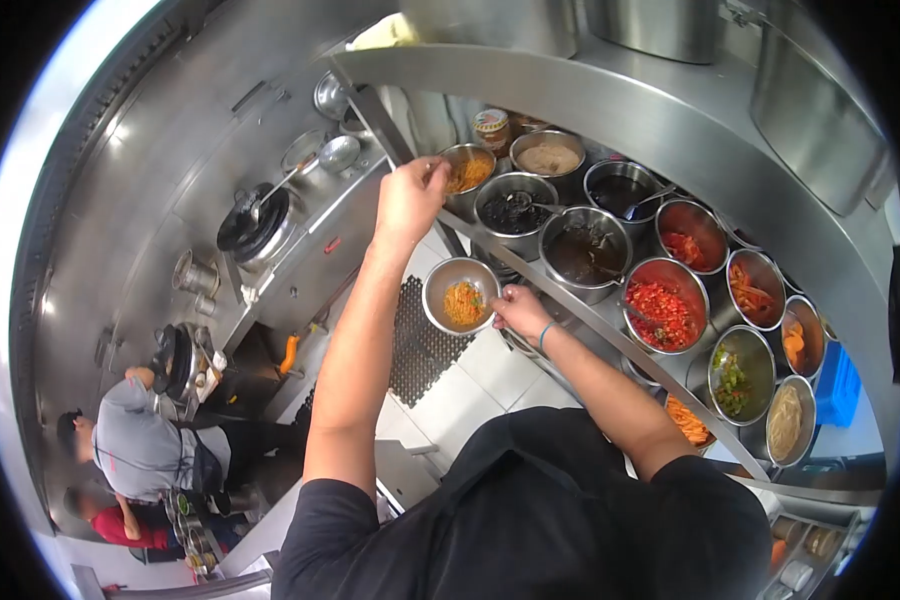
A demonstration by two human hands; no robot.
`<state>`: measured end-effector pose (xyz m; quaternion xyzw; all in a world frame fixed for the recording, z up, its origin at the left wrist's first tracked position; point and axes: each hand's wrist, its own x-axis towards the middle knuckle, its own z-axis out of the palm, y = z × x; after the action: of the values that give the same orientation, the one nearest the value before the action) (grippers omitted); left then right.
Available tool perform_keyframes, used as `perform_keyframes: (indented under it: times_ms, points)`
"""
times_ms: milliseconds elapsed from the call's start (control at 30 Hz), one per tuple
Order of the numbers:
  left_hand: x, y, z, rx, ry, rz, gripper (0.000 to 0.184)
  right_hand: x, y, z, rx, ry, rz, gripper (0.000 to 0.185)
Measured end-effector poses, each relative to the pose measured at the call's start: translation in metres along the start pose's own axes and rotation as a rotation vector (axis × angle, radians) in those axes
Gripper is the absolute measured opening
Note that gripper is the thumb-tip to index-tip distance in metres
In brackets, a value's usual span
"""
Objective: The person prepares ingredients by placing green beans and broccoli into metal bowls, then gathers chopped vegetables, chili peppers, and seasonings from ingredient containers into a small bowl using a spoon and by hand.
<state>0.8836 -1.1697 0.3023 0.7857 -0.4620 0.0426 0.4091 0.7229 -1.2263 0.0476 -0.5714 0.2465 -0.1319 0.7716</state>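
My left hand (pixel 413 203) is raised at the near rim of a metal container (pixel 467 170) of orange shreds. Its fingers are curled together, and whatever they hold is too small to make out. Lower down, my right hand (pixel 523 312) pinches the right rim of a metal bowl (pixel 435 297), which hangs over the floor in front of my body. Orange shreds with some green and red bits (pixel 464 303) lie in this bowl. Just beyond my left hand, a container of dark food (pixel 515 205) stands beside the orange one.
Containers of chopped red pepper (pixel 664 305), green vegetables (pixel 732 385) and pale strands (pixel 790 424) line the right counter, near a blue box (pixel 838 388). A steel shelf edge (pixel 610 75) arches above. At left are a wok (pixel 255 225), a ladle (pixel 338 153) and two people (pixel 155 435).
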Motion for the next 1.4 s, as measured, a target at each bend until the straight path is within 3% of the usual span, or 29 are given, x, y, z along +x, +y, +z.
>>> perform_keyframes:
  times_ms: [67, 167, 300, 533, 600, 667, 800, 967, 1100, 1233, 1400]
  points:
    - [0.005, 0.002, 0.009, 0.087, -0.122, 0.030, 0.023, -0.004, -0.001, -0.003, -0.012, 0.006, 0.006, 0.018]
    - [0.014, -0.012, 0.024, 0.263, -0.084, 0.166, 0.023, -0.005, 0.004, -0.007, -0.008, 0.017, 0.001, 0.019]
    - [0.021, -0.001, 0.017, 0.279, -0.050, 0.153, 0.020, -0.011, 0.000, -0.014, -0.058, 0.007, 0.036, 0.017]
    - [0.008, 0.041, -0.042, -0.229, 0.006, -0.098, 0.025, -0.011, 0.009, -0.021, -0.008, 0.009, 0.067, 0.016]
    - [-0.006, 0.025, -0.038, -0.382, 0.194, -0.065, 0.029, -0.011, 0.009, -0.021, -0.009, 0.003, 0.067, 0.016]
    - [-0.035, 0.010, -0.026, -0.286, 0.316, -0.115, 0.030, -0.012, 0.007, -0.021, -0.017, -0.003, 0.072, 0.016]
    - [-0.086, -0.046, 0.031, -0.791, 0.354, -0.404, 0.025, -0.011, 0.004, -0.019, -0.036, 0.001, 0.065, 0.016]
    - [-0.075, -0.033, 0.013, -0.922, 0.400, -0.383, 0.024, -0.008, 0.007, -0.015, -0.043, 0.002, 0.046, 0.016]
    - [-0.049, 0.001, 0.007, -0.547, 0.187, -0.120, 0.020, -0.008, 0.006, -0.010, -0.055, 0.005, 0.017, 0.018]
    - [-0.018, 0.046, 0.016, 0.069, 0.146, 0.301, 0.014, -0.009, 0.011, -0.007, -0.020, 0.013, -0.018, 0.017]
    - [0.012, 0.065, 0.038, 0.338, 0.009, 0.525, 0.012, -0.009, 0.019, -0.014, -0.010, 0.008, -0.016, 0.018]
